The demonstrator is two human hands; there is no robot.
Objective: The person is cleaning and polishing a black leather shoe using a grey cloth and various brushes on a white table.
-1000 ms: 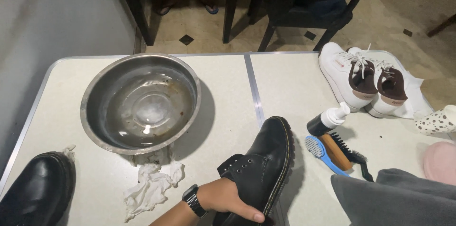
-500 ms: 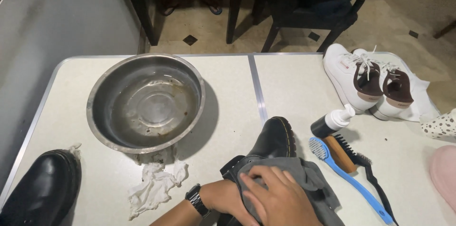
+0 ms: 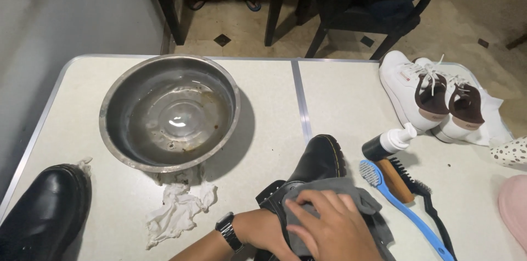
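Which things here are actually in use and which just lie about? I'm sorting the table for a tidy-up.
In use:
- black boot, steadied by the left hand
- grey cloth, pressed on it by the right hand

Lying about:
- steel bowl holding water
- second black boot
- crumpled white rag
- pump bottle
- blue brush
- wooden brush
- white sneakers

Single head-worn view, angled steeply down and forward over the table [image 3: 340, 96]. Hands sit close at the bottom edge; the far table edge, floor and chair legs fill the top.
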